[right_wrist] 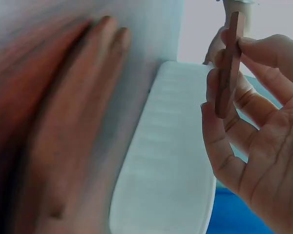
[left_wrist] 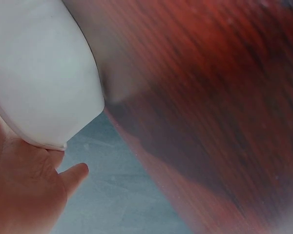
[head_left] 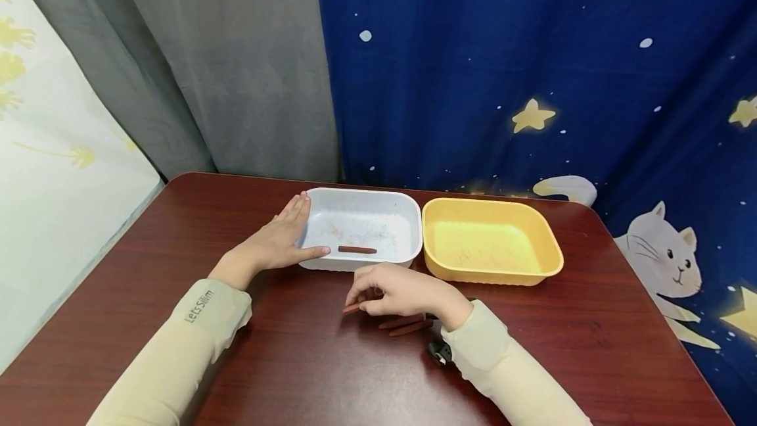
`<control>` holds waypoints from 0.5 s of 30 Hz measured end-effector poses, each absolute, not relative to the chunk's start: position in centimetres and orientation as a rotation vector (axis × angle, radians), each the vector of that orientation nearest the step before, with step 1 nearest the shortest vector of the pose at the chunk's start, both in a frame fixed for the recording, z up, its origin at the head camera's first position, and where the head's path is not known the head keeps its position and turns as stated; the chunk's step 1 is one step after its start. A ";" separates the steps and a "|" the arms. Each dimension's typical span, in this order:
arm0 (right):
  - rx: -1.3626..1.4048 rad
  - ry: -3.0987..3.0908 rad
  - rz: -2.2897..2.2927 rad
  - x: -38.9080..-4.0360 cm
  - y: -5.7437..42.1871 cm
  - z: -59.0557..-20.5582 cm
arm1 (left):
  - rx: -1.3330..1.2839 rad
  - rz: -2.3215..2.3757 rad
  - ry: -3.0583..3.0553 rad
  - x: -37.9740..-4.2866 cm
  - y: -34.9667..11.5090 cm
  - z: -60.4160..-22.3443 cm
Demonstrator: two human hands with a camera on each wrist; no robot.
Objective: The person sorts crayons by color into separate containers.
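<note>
My left hand point(head_left: 278, 238) rests with straight fingers at the left rim of a white plastic basin point(head_left: 367, 197), its thumb reaching over the near edge. Inside that basin lies one reddish-brown stick point(head_left: 357, 250) with a tapered end. In front of the basin, my right hand point(head_left: 393, 289) pinches another reddish-brown stick point(right_wrist: 230, 68) between thumb and fingers. The right wrist view shows its flat sides. More loose sticks point(head_left: 411, 328) lie on the table under the right wrist, partly covered by it.
A yellow plastic basin point(head_left: 491, 278) stands right beside the white one, with small crumbs on its floor. Both sit on a dark red-brown wooden table point(head_left: 307, 360). Behind the table hang grey and blue star-patterned curtains point(head_left: 443, 84).
</note>
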State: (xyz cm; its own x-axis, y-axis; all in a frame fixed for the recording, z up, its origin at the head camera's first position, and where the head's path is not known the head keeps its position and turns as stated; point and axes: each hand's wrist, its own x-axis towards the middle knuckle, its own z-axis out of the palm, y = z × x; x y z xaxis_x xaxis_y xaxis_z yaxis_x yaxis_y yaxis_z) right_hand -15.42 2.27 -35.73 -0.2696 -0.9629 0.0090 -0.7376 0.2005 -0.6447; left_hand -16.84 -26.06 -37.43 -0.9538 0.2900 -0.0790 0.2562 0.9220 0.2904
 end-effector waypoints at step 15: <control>-1.565 2.090 -1.036 -17.4 1.8 -33.9 | 0.406 0.407 2.964 -17.0 -26.1 -37.5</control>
